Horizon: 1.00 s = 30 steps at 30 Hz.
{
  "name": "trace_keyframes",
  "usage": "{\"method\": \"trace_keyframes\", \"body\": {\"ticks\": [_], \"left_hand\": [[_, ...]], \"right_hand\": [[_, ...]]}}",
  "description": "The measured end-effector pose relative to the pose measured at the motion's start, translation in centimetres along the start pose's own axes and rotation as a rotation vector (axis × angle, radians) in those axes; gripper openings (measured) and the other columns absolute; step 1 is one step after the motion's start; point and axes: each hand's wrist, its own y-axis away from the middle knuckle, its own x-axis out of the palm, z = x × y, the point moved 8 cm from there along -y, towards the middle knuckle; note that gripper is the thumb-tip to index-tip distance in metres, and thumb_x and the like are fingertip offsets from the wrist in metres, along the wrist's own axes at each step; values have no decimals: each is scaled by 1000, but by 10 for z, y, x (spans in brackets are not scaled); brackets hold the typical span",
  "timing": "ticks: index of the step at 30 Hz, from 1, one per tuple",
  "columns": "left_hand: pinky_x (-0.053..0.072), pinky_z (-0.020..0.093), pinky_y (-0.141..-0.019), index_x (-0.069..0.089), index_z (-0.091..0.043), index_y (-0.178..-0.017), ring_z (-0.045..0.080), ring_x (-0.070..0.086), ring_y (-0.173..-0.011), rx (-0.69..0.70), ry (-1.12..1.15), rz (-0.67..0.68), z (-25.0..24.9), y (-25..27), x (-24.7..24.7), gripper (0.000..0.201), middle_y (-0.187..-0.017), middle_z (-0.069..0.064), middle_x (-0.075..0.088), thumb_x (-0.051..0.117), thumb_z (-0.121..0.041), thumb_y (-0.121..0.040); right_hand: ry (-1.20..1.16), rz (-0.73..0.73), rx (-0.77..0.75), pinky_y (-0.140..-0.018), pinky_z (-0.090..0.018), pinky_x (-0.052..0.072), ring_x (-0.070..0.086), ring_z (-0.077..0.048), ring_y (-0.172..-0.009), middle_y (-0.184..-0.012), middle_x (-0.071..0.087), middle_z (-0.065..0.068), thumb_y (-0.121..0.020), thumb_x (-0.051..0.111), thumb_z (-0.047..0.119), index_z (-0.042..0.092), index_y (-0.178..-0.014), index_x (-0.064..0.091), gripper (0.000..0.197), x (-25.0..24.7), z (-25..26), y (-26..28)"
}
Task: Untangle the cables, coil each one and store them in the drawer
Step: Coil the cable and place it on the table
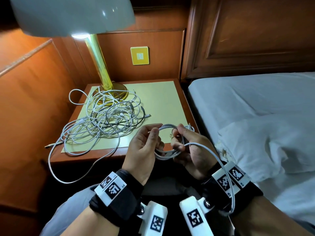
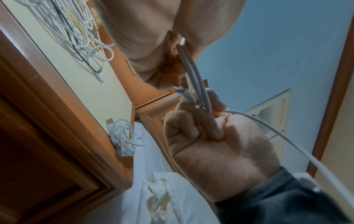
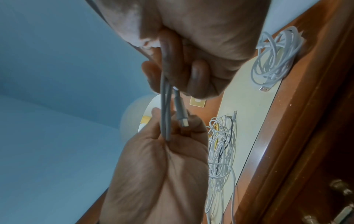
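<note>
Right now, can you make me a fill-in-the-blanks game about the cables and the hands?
1. Both hands hold one ____ cable, wound into loops.
2. The tangle lies on the nightstand, beside the gold ____.
3. Among the white cables in the tangle, one is ____.
4. The left hand and the right hand grip the ____ cable.

Missing words: white; lamp; black; same
</note>
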Motion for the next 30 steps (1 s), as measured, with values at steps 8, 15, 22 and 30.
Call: {"method": "trace_keyframes", "body": {"ticks": [8, 15, 22, 30], "left_hand": [[38, 28, -53, 66, -15, -97, 14, 46, -52, 5, -168, -35, -2, 4, -4, 15, -55, 0, 54, 58, -28, -94], [42, 11, -69, 58, -29, -111, 8, 54, -76, 432, -892, 122, -28, 25, 3, 26, -97, -8, 54, 69, -19, -90], [44, 15, -67, 75, -13, -93, 0, 53, -71, 693, -806, 486, -53, 63, 52, 14, -86, -16, 55, 81, -8, -82], [42, 24, -46, 64, -2, -88, 21, 46, -44, 91, -137, -81, -39, 6, -24, 25, -56, 7, 56, 60, -26, -94]], "right_hand": [[106, 17, -4, -45, -25, 13, 20, -13, -43, -52, 32, -1, -103, 40, 30, 11, -86, 44, 26, 0, -1, 1], [864, -245, -280, -63, -31, 39, 51, -12, -58, -60, 54, 6, -106, 38, 32, 17, -75, 50, 35, -28, 25, -8], [1139, -311, -275, -72, -33, 43, 61, -27, -85, -81, 63, -1, -104, 37, 41, 19, -91, 53, 30, -38, 23, -18], [852, 161, -92, -60, -30, 41, 45, -10, -50, -57, 52, 2, -101, 41, 49, 14, -79, 58, 45, -9, -14, -17]]}}
